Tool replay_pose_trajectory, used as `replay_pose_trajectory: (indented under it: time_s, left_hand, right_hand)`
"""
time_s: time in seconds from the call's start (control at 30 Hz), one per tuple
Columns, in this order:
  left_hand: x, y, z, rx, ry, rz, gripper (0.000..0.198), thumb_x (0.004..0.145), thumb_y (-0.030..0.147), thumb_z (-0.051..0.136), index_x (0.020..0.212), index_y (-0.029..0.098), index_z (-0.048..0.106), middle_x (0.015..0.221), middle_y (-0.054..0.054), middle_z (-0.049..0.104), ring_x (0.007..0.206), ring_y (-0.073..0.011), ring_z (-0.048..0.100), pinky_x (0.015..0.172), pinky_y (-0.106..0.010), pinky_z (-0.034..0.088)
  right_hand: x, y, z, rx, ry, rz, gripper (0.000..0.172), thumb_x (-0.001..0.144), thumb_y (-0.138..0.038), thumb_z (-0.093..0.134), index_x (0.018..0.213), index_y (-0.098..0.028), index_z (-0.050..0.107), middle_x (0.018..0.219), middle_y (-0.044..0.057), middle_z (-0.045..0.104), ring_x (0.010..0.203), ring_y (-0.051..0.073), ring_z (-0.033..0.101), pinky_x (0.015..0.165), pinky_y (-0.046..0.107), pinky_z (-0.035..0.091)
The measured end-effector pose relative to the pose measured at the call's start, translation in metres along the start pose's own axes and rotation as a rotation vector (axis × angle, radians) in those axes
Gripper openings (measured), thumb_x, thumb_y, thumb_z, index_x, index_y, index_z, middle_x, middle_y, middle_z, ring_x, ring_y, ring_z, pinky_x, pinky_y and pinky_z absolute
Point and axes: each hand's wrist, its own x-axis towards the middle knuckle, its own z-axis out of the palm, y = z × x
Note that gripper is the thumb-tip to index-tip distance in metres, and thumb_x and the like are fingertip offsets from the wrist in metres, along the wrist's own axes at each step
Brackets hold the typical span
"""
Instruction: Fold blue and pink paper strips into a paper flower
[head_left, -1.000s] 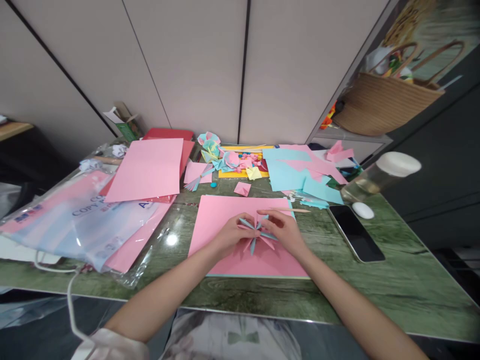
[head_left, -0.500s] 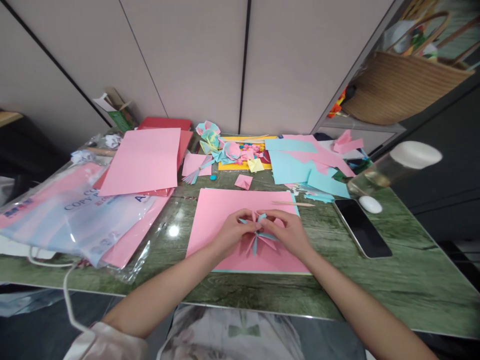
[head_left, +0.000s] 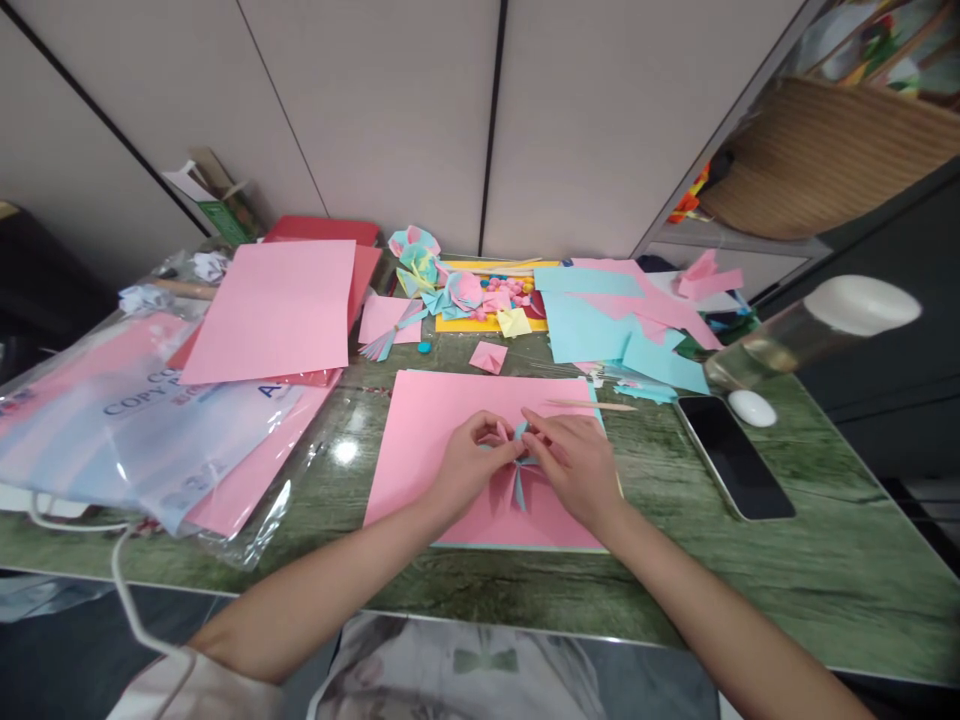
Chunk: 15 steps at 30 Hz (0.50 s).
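A folded pink and blue paper piece (head_left: 519, 486) with several pointed petals is held between both hands, above a stack of pink sheets (head_left: 427, 420). My left hand (head_left: 474, 460) pinches its left side. My right hand (head_left: 576, 462) grips the right side with thumb and index finger near the centre. The fingers hide much of the paper's middle. Behind the hands, a wooden stick (head_left: 592, 405) lies across the stack's upper right edge. A small folded pink square (head_left: 488, 357) rests on the table just beyond the stack.
Plastic-wrapped copy paper (head_left: 202, 430) and pink sheets (head_left: 274, 310) lie left. Paper flowers (head_left: 417, 262) and a yellow tray (head_left: 450, 325) with small balls stand at the back. Blue paper (head_left: 585, 325), a phone (head_left: 733, 458), a white oval object (head_left: 752, 408) and a bottle (head_left: 802, 335) are right.
The view has shifted slightly. My right hand has turned, its fingers now covering more of the paper piece's right side. Both hands still hold it.
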Motion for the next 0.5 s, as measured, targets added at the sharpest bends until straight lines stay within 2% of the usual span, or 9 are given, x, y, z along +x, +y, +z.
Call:
replay_pose_trajectory:
  time_s: [0.13, 0.3, 0.4, 0.5]
  left_hand:
    - [0.001, -0.002, -0.001, 0.028, -0.012, -0.028, 0.028, 0.064, 0.027, 0.064, 0.089, 0.018, 0.056, 0.072, 0.002, 0.051, 0.066, -0.0087, 0.051, 0.064, -0.022, 0.042]
    - [0.003, 0.000, -0.003, 0.000, -0.122, -0.130, 0.030, 0.066, 0.032, 0.062, 0.092, 0.019, 0.056, 0.078, 0.000, 0.053, 0.068, -0.0107, 0.053, 0.058, -0.022, 0.043]
    - [0.006, 0.001, -0.006, 0.073, -0.146, -0.076, 0.027, 0.065, 0.031, 0.063, 0.088, 0.018, 0.057, 0.077, -0.001, 0.055, 0.066, -0.0106, 0.053, 0.058, -0.022, 0.041]
    - [0.008, 0.004, -0.009, 0.184, -0.123, 0.028, 0.021, 0.065, 0.027, 0.063, 0.082, 0.015, 0.059, 0.073, -0.001, 0.056, 0.066, -0.0103, 0.052, 0.059, -0.021, 0.039]
  right_hand:
    - [0.002, -0.001, 0.001, 0.061, -0.020, 0.084, 0.024, 0.078, -0.027, 0.052, 0.099, -0.022, 0.061, 0.079, 0.003, 0.065, 0.076, 0.017, 0.056, 0.077, 0.034, 0.037]
    - [0.008, 0.002, 0.001, 0.475, -0.102, 0.363, 0.025, 0.072, -0.030, 0.056, 0.094, -0.019, 0.060, 0.070, 0.003, 0.062, 0.063, 0.014, 0.056, 0.062, 0.027, 0.044]
    - [0.010, 0.007, 0.002, 0.653, -0.174, 0.434, 0.026, 0.068, -0.031, 0.060, 0.090, -0.017, 0.060, 0.066, 0.002, 0.062, 0.061, 0.014, 0.057, 0.060, 0.027, 0.045]
    - [0.011, 0.010, 0.002, 0.682, -0.205, 0.441, 0.022, 0.067, -0.031, 0.061, 0.083, -0.016, 0.062, 0.067, 0.003, 0.063, 0.061, 0.015, 0.058, 0.060, 0.027, 0.046]
